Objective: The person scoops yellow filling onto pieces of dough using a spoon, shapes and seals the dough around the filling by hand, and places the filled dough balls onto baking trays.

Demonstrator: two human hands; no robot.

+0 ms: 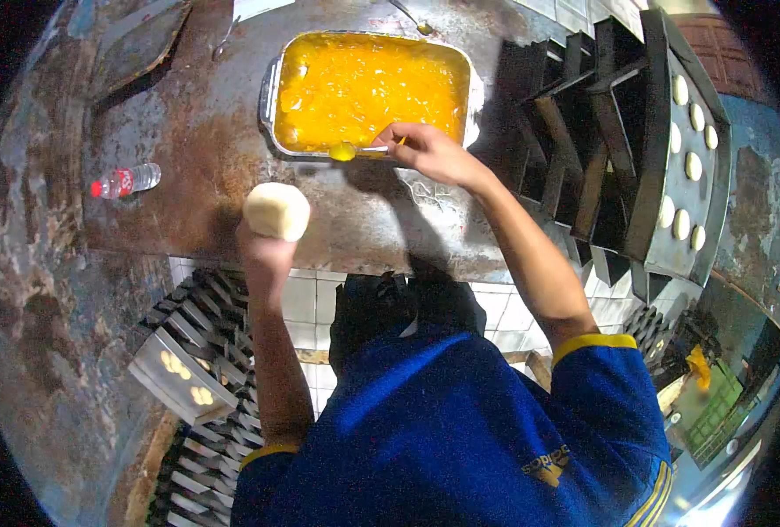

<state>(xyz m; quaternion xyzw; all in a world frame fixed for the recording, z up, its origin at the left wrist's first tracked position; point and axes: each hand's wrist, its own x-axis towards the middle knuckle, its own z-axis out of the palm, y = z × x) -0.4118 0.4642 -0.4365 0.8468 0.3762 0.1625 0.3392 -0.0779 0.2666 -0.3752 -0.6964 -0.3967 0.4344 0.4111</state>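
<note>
At far left, up by the edge, a dark flat tray [140, 53] on the worn, rust-stained metal table [179, 114]. Below it, a clear bottle [135, 180] lying on its side, cap pointing left, long axis nearly crosswise. Lower down, under table height, a stack of metal racks [210, 465], with a tray [166, 395] of small pale pieces.

Next, the left hand [267, 257], blurred, curled under and around a round pale piece of dough [277, 211], roughly ball-shaped, with no clear long axis, held over the near part of the table.

In the middle, a rectangular pan [302, 153], long axis left to right, full of glossy yellow filling [372, 83]. At its near rim, a spoon [341, 152] with yellow on its bowl, bowl pointing left, handle running right into the pinched fingers of the right hand [429, 154].

Below, white tiles [298, 301] and a blue shirt [460, 422] with yellow trim. At right, a dark rack [574, 114] and a tilted tray [701, 202] of pale dough rounds [693, 166]. Farther right and lower, a green crate [715, 422].
</note>
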